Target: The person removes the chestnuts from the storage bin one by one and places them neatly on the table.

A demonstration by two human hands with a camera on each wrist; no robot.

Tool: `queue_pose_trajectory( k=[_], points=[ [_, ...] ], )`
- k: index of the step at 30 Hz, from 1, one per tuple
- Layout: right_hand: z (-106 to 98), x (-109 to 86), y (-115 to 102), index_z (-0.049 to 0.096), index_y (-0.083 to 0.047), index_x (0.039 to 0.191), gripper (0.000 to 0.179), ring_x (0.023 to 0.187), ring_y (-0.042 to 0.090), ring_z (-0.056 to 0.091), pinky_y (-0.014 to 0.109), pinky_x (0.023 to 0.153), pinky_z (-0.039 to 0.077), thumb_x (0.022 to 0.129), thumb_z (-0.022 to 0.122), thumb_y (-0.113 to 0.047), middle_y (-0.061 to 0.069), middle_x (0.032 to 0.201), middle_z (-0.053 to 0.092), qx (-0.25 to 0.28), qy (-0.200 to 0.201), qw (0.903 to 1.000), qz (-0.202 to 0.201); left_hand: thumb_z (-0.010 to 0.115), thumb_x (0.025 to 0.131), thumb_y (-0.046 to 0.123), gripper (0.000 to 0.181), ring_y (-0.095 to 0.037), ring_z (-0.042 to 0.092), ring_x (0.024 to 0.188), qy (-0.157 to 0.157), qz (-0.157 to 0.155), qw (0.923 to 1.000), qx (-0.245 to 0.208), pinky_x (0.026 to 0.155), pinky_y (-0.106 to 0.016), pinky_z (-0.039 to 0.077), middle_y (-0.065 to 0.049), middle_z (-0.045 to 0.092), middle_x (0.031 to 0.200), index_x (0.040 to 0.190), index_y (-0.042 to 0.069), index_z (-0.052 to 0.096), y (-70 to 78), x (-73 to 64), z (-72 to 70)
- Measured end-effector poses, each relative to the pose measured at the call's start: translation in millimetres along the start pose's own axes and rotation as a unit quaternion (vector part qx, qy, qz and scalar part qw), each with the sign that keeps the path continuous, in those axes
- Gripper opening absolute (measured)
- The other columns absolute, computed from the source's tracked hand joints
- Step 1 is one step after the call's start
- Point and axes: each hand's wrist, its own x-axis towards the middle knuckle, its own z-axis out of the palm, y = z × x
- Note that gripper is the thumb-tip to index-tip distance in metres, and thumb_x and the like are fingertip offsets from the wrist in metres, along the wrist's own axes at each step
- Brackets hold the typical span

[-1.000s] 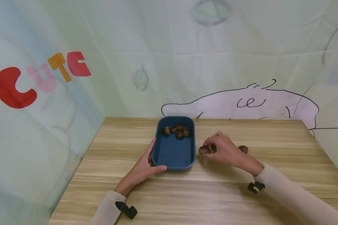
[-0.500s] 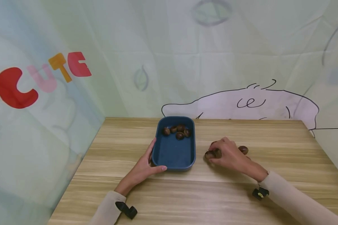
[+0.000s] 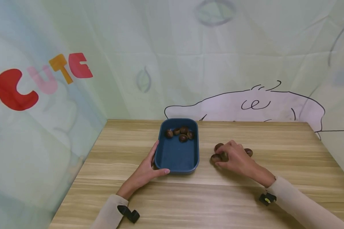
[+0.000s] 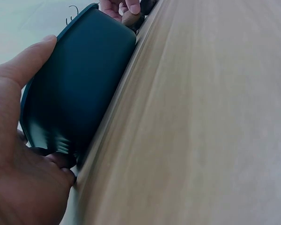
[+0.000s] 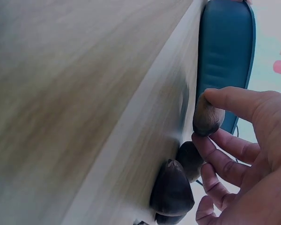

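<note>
My left hand (image 3: 144, 170) holds the near left corner of a blue rectangular tray (image 3: 176, 157), thumb on the near side and fingers along the left side. Several brown chestnuts (image 3: 183, 138) lie toward the far end inside it. To the right of the tray, my right hand (image 3: 237, 159) pinches a chestnut (image 5: 209, 117) between thumb and fingertips, low over the table. Close by that hand are more loose chestnuts: one just beyond the fingers (image 3: 219, 147), another on its right side (image 3: 248, 152). A dark chestnut (image 5: 172, 190) shows below the fingers in the right wrist view.
A wood-grain table (image 3: 172, 200) carries everything. Behind it and at the left hangs a pale printed cloth (image 3: 126, 63) with a cartoon outline and coloured letters. Each sleeve has a black wrist device (image 3: 128, 213) at its cuff.
My right hand has moved right and slightly nearer, away from the tray, with the pinched chestnut. The left hand, the tray and the chestnuts inside stay put.
</note>
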Motion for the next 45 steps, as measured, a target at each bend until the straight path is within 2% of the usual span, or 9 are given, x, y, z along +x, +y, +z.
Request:
queue_pose_trajectory(
  k=[16,30,40,45],
  points=[
    [-0.8,-8.6,5.6,0.084,-0.013,0.107,0.029,0.104,0.025,0.058,0.049,0.089,0.042,0.082,0.099,-0.019,0.001,0.105,0.077,-0.009,0.008,0.9999,0.003,0.093,0.091,0.032,0.123,-0.033,0.024,0.167,0.0,0.007,1.0,-0.006,0.132,-0.062,0.019,-0.006,0.013,0.185,0.179,0.034,0.006,0.2,0.1,-0.4],
    [-2.6,-10.1,5.5,0.084,-0.012,0.106,0.03,0.106,0.027,0.059,0.057,0.09,0.045,0.081,0.1,-0.019,0.003,0.108,0.08,-0.021,0.008,0.9997,-0.004,0.093,0.09,0.034,0.124,-0.033,0.024,0.167,0.002,0.007,1.0,-0.003,0.132,-0.062,0.019,-0.007,0.013,0.185,0.179,0.032,0.006,2.4,-1.1,0.3],
    [-9.7,-9.8,6.7,0.084,-0.012,0.103,0.026,0.107,0.027,0.059,0.052,0.088,0.043,0.082,0.099,-0.018,0.003,0.106,0.079,-0.003,0.014,0.9999,0.006,0.092,0.091,0.036,0.122,-0.034,0.023,0.168,0.003,0.006,0.9999,0.01,0.132,-0.064,0.018,-0.006,0.012,0.185,0.179,0.033,0.007,1.5,-0.9,0.8],
    [-16.7,-3.1,6.0,0.083,-0.008,0.103,0.025,0.105,0.03,0.058,0.055,0.088,0.045,0.084,0.098,-0.018,0.006,0.107,0.079,0.015,0.027,0.9995,-0.001,0.092,0.091,0.035,0.122,-0.034,0.022,0.168,0.005,0.004,0.9999,0.011,0.132,-0.064,0.018,-0.006,0.012,0.185,0.179,0.033,0.007,1.3,-0.9,0.6]
  ],
)
